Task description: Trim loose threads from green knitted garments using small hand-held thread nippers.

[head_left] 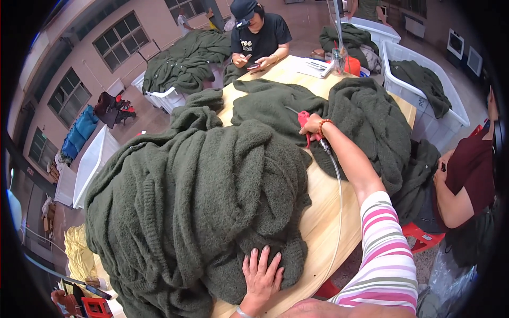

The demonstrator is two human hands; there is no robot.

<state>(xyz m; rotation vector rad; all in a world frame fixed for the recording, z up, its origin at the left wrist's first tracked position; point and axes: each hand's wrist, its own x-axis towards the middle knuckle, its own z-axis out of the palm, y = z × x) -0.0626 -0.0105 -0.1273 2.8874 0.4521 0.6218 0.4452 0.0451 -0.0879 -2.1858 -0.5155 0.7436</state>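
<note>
My left hand (261, 275) lies flat, fingers spread, on the near edge of a big heap of dark green knitted garments (196, 201) on a wooden table (323, 212). My right hand (312, 126), with a beaded bracelet at the wrist, is stretched out far over the table and grips a red hand tool (304, 123) with a clear hose (338, 201) running back along my arm. The tool rests against a flat green garment (270, 108).
Another green pile (371, 122) lies at the table's right. One person sits at the far end (260, 37), another at the right (466, 180). White bins (424, 79) with more garments stand behind. A red stool (421, 238) is by the table edge.
</note>
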